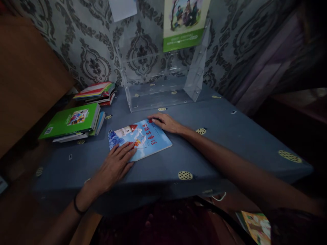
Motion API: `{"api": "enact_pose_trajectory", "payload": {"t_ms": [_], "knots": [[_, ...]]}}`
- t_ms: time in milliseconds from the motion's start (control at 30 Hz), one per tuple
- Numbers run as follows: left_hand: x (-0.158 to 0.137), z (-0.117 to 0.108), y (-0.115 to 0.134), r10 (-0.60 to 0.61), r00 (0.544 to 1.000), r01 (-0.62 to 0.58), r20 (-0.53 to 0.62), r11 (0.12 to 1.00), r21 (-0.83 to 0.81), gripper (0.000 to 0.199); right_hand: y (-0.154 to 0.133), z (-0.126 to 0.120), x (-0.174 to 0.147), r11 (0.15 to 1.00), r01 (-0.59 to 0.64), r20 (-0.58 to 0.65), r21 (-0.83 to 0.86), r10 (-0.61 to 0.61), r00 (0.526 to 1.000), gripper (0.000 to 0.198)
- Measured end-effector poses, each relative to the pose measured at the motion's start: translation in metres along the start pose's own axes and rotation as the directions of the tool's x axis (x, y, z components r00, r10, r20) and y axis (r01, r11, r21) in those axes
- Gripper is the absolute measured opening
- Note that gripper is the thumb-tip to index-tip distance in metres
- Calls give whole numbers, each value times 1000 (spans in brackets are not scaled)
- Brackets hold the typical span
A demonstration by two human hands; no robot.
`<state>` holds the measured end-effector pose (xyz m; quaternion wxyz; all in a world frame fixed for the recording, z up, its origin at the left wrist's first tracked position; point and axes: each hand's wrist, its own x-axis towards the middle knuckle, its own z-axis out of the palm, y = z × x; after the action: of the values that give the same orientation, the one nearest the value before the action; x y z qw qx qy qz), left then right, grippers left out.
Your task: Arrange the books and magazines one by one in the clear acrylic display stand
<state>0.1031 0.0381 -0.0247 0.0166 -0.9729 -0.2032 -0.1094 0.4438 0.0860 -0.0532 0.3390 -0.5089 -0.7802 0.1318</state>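
A light-blue picture book (pixel 145 141) with red lettering lies closed and flat on the table, turned sideways to me. My left hand (pixel 114 165) rests on its near left edge, fingers stretched out over the cover. At the far right corner of the book lies my right hand (pixel 165 122), its fingers extended and touching the cover's top edge. Neither hand grips the book. Just behind it stands a clear acrylic book rack (pixel 158 81), with a green and cream book (pixel 185 25) on its upper tier.
A green book (pixel 73 119) tops a stack at the left of the table (pixel 217 139). Behind it is another pile of books (pixel 95 90). A white paper (pixel 123 9) shows against the patterned wall. Below the table's front edge is another colourful book (pixel 257 226).
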Motion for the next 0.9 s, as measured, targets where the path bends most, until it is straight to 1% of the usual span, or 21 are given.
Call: {"api": "enact_pose_trajectory", "payload": {"t_ms": [133,400,500,633,767,900], "knots": [[12,1,6,-24,1000,24,13,999,45,42,-2,0,-1,1000,3,3,18,-3,1000,40],[47,1,24,44,996,-51,74,993,103,45,0,0,-2,999,7,-2,35,-7,1000,40],[52,1,31,66,996,-70,52,994,82,44,0,-1,-3,999,8,0,53,-8,1000,41],[52,0,36,99,995,-100,13,993,60,46,-2,-2,-3,998,-4,1,69,4,1000,42],[51,-1,37,152,988,-149,-36,986,71,41,-5,-4,-4,997,-18,11,70,17,1000,43],[51,0,37,177,980,-170,-87,982,84,36,-7,-5,-4,998,-4,12,65,4,1000,44]]}}
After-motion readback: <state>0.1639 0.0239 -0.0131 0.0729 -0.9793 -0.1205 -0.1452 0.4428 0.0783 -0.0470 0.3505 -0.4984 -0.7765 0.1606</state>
